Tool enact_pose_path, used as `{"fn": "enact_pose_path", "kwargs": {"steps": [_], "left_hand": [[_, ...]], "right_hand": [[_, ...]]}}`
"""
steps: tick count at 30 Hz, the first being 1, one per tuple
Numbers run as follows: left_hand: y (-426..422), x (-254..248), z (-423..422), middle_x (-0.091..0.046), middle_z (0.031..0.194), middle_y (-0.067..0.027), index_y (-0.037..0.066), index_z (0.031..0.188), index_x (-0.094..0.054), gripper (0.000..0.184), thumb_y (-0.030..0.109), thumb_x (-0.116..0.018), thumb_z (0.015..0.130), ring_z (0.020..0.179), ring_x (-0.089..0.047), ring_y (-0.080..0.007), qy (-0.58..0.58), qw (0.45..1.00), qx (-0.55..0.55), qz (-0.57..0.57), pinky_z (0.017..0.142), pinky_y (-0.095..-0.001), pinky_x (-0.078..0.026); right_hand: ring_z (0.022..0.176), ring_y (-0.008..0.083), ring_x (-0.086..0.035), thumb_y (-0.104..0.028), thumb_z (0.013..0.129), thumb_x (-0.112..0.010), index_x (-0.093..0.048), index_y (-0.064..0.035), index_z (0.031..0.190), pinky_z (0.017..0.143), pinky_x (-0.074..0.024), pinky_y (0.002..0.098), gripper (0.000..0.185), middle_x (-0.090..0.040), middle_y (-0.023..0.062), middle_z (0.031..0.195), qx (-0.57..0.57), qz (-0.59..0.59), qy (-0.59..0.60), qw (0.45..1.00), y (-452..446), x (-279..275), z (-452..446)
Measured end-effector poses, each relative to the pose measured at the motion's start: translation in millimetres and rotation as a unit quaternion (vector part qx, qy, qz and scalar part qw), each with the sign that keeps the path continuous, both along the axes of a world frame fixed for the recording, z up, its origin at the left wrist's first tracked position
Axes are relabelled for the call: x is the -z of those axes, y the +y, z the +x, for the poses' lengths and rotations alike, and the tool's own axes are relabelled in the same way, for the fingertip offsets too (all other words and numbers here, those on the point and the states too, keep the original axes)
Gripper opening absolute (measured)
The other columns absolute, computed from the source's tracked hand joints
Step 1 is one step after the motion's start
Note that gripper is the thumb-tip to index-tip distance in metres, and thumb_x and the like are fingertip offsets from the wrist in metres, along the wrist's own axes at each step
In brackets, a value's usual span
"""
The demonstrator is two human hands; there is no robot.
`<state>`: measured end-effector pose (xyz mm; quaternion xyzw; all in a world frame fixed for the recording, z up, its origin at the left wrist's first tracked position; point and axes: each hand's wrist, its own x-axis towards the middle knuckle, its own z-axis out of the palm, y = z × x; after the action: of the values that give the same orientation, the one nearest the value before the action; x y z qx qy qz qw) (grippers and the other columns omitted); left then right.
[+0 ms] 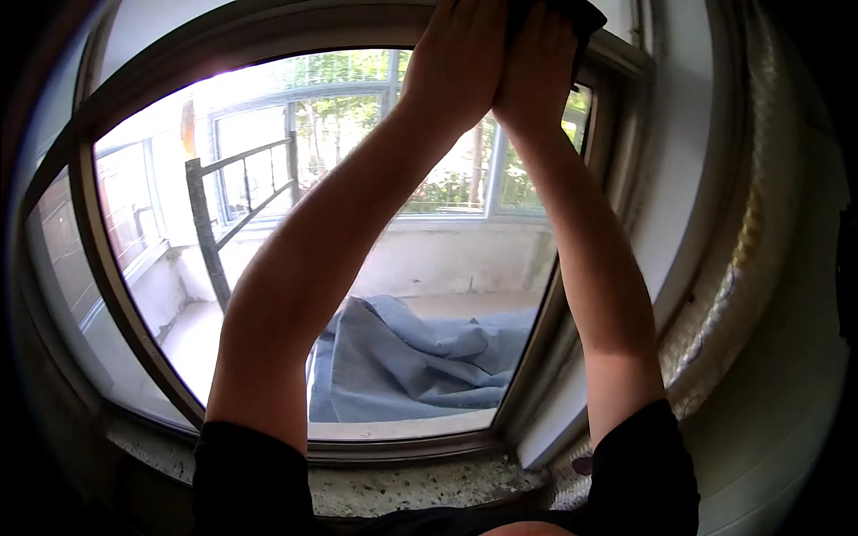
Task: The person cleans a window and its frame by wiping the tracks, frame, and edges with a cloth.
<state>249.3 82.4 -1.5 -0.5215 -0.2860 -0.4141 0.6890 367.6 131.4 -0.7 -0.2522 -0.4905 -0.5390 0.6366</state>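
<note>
Both my arms reach up to the top of a framed window pane (pixel 465 259). My left hand (pixel 458 62) and my right hand (pixel 539 67) lie side by side, touching at the wrists, over a dark cloth-like thing (pixel 585 20) at the upper right corner of the brown window frame (pixel 349 34). The dark thing shows between and beside the hands. My left fingers run out of the top of the view. The right fingers lie against the dark thing, their tips hard to make out.
Beyond the glass are a blue-grey cloth (pixel 420 357), a grey metal rack (pixel 206 223) and more windows with trees outside. Below the frame runs a speckled sill (pixel 402 487). A wrapped pipe (pixel 737 259) stands on the right.
</note>
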Motion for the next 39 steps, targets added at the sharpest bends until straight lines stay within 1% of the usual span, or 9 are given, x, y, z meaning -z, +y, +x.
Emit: {"fn": "enact_pose_path", "kwargs": {"steps": [7,19,24,28,29,32,33,36,39], "left_hand": [[-45,6,-101,-0.046,0.15,-0.0335,-0.017,0.14,-0.048,0.051,0.013,-0.052,0.099,0.145,-0.041,-0.042,-0.015,0.993,-0.117,-0.013,0.124,-0.0501,-0.03],[-126,10,-333,-0.048,0.145,-0.0374,-0.02,0.137,-0.047,0.051,0.009,-0.051,0.095,0.142,-0.043,-0.0463,-0.016,0.999,0.018,-0.032,0.125,-0.0523,-0.027],[-158,13,-415,-0.046,0.146,-0.0393,-0.02,0.138,-0.045,0.055,0.009,-0.054,0.093,0.142,-0.041,-0.0482,-0.046,0.998,-0.008,-0.053,0.124,-0.0532,-0.027],[-193,15,-478,-0.042,0.149,-0.0384,-0.019,0.141,-0.041,0.058,0.007,-0.055,0.091,0.142,-0.04,-0.0476,-0.083,0.989,-0.065,-0.105,0.122,-0.054,-0.03],[-200,16,-496,-0.042,0.148,-0.0371,-0.018,0.142,-0.039,0.059,0.008,-0.056,0.091,0.141,-0.041,-0.0478,-0.063,0.994,-0.045,-0.077,0.121,-0.0543,-0.03],[-226,14,-530,-0.046,0.144,-0.0371,-0.019,0.14,-0.041,0.058,0.008,-0.056,0.091,0.139,-0.043,-0.0487,-0.092,0.989,0.0,-0.119,0.121,-0.0544,-0.03],[-226,16,-540,-0.046,0.143,-0.0365,-0.019,0.141,-0.04,0.06,0.008,-0.058,0.09,0.136,-0.045,-0.0481,-0.096,0.993,-0.03,-0.061,0.122,-0.0538,-0.03],[-234,21,-573,-0.046,0.144,-0.0357,-0.017,0.142,-0.038,0.063,0.009,-0.061,0.09,0.137,-0.045,-0.0472,-0.123,0.976,-0.164,-0.066,0.123,-0.0534,-0.028],[-235,23,-596,-0.047,0.143,-0.0363,-0.017,0.143,-0.039,0.065,0.011,-0.062,0.089,0.134,-0.049,-0.0465,-0.132,0.964,-0.189,-0.131,0.12,-0.0529,-0.033]], "right_hand": [[0.13,0.0522,-0.051,-0.013,0.096,-0.056,-0.045,0.0179,0.139,0.111,-0.0411,0.0611,0.054,-0.051,0.0403,0.137,-0.048,0.093,-0.036,0.994,-26,-1,-99],[0.134,0.0498,-0.048,-0.013,0.098,-0.051,-0.044,0.0161,0.141,0.118,-0.0343,0.058,0.053,-0.049,0.0391,0.142,-0.05,0.0,-0.06,0.997,-115,5,-326],[0.132,0.047,-0.05,-0.012,0.097,-0.052,-0.046,0.0152,0.14,0.115,-0.0377,0.0556,0.051,-0.052,0.0351,0.14,-0.043,0.004,-0.041,0.998,-144,2,-417],[0.132,0.0446,-0.051,-0.012,0.097,-0.051,-0.048,0.0133,0.139,0.115,-0.039,0.0535,0.049,-0.054,0.0313,0.141,-0.084,0.017,-0.106,0.991,-171,-1,-478],[0.132,0.0443,-0.051,-0.012,0.097,-0.051,-0.048,0.0129,0.139,0.115,-0.039,0.0534,0.049,-0.054,0.0309,0.141,-0.088,0.013,-0.117,0.989,-179,-1,-493],[0.136,0.0426,-0.048,-0.014,0.098,-0.05,-0.049,0.0126,0.139,0.119,-0.035,0.0524,0.049,-0.052,0.0288,0.144,-0.124,-0.011,-0.147,0.981,-189,-4,-536],[0.137,0.042,-0.047,-0.014,0.099,-0.05,-0.049,0.0126,0.139,0.12,-0.0337,0.0521,0.049,-0.052,0.0284,0.145,-0.101,-0.003,-0.139,0.985,-182,-6,-554],[0.14,0.0388,-0.045,-0.017,0.101,-0.048,-0.047,0.0103,0.143,0.124,-0.0292,0.0502,0.05,-0.051,0.0265,0.147,-0.068,-0.017,-0.136,0.988,-199,-8,-590],[0.141,0.0371,-0.044,-0.017,0.102,-0.05,-0.045,0.008,0.146,0.124,-0.0293,0.0492,0.05,-0.05,0.025,0.148,-0.097,-0.063,-0.155,0.981,-213,-5,-613]]}}
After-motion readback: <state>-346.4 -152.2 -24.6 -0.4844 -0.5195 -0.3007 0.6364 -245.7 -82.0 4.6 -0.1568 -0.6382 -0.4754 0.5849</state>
